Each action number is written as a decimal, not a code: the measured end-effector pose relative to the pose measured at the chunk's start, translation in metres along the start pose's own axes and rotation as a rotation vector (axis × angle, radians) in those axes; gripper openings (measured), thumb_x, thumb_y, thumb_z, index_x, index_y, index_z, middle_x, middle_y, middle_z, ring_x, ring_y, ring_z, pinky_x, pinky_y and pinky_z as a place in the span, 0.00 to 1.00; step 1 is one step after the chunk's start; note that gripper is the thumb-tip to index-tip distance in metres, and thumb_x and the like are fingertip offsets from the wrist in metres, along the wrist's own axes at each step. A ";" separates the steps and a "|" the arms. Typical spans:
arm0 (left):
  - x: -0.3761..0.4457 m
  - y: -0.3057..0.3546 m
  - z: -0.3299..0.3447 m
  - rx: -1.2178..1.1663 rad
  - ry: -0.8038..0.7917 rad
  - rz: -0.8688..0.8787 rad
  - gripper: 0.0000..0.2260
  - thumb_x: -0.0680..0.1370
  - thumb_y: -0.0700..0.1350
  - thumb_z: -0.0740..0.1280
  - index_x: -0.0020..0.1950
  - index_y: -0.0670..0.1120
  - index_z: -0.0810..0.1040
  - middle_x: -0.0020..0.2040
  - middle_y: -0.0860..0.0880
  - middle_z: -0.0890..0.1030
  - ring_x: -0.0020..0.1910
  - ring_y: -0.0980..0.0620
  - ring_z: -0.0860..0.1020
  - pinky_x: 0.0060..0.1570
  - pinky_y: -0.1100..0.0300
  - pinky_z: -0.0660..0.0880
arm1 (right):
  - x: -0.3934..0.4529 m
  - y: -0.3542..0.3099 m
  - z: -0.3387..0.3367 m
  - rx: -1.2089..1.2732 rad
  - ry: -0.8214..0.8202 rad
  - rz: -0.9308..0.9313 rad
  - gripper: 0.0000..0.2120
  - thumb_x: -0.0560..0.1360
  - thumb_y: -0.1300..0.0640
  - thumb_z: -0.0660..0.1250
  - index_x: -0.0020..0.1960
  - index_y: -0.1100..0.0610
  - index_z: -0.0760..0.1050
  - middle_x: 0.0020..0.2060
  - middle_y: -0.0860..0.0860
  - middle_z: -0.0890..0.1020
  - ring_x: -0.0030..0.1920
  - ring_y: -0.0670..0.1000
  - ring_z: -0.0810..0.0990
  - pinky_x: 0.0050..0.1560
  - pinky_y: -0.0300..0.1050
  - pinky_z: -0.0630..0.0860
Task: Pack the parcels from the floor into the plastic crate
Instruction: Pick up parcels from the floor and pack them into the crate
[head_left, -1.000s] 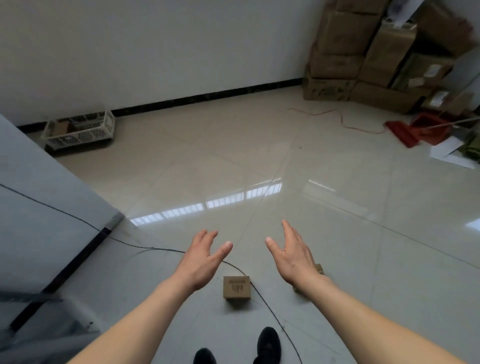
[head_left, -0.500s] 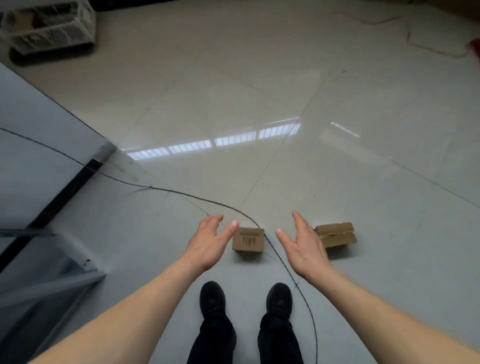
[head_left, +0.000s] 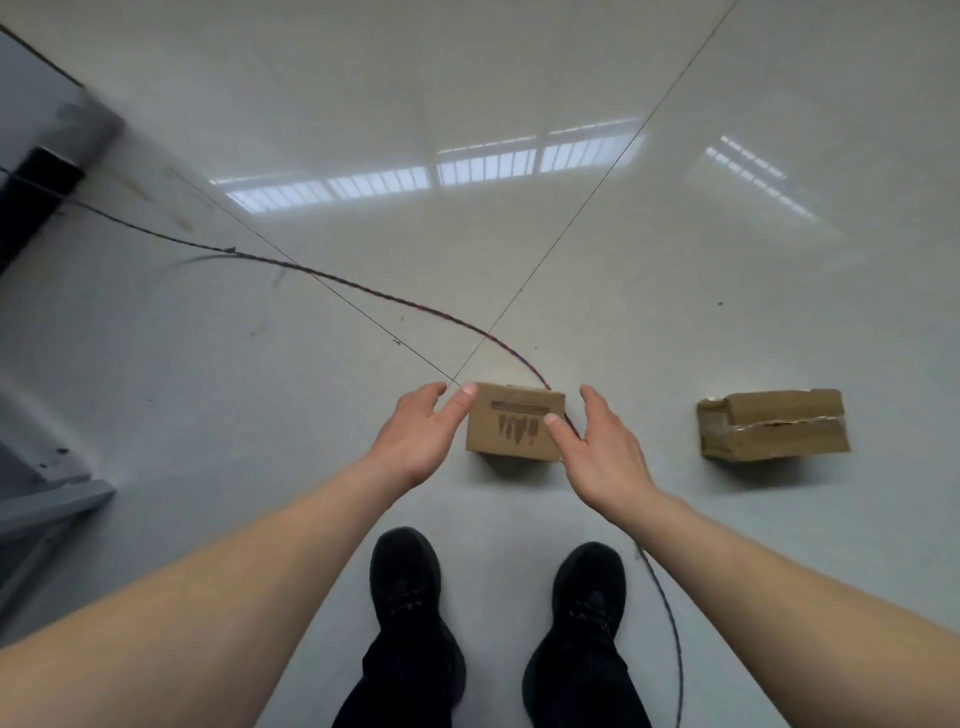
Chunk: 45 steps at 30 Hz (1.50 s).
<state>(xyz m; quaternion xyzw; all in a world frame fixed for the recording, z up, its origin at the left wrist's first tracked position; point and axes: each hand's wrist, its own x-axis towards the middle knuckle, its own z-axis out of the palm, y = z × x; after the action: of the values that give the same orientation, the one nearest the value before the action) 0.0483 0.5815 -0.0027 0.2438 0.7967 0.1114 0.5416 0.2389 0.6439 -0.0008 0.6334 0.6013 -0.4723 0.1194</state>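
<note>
Glossy tiled floor (head_left: 571, 260), small cardboard parcel (head_left: 511, 428) lower centre; left hand (head_left: 418, 434) and right hand (head_left: 597, 441) flank it, grip apart, nothing held; looks light, stiff, best taken by opposite side faces.

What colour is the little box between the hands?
Brown cardboard with darker brown print on top; the box shows best in the head view.
</note>
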 end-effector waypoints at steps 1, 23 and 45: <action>0.015 -0.006 0.007 -0.004 -0.006 -0.005 0.34 0.77 0.69 0.53 0.77 0.51 0.62 0.77 0.50 0.63 0.74 0.48 0.64 0.70 0.51 0.61 | 0.012 0.005 0.007 0.003 0.003 0.005 0.26 0.82 0.46 0.59 0.75 0.57 0.61 0.73 0.55 0.69 0.72 0.57 0.67 0.65 0.47 0.64; 0.096 -0.067 0.063 -0.527 -0.042 -0.447 0.32 0.78 0.70 0.50 0.76 0.52 0.66 0.75 0.47 0.67 0.75 0.42 0.62 0.70 0.38 0.59 | 0.080 0.070 0.104 0.491 0.081 0.277 0.24 0.80 0.40 0.59 0.72 0.49 0.65 0.48 0.44 0.78 0.55 0.51 0.76 0.57 0.47 0.68; 0.095 -0.079 0.072 -0.542 -0.117 -0.406 0.21 0.79 0.67 0.50 0.59 0.57 0.73 0.46 0.59 0.76 0.51 0.51 0.74 0.67 0.41 0.61 | 0.084 0.057 0.113 0.491 0.011 0.274 0.11 0.78 0.41 0.62 0.53 0.46 0.75 0.45 0.44 0.84 0.50 0.48 0.82 0.57 0.50 0.77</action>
<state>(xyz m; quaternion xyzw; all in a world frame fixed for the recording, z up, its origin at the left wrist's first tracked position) 0.0656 0.5558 -0.1427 -0.0665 0.7381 0.1950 0.6425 0.2229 0.6034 -0.1464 0.7211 0.3783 -0.5800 0.0220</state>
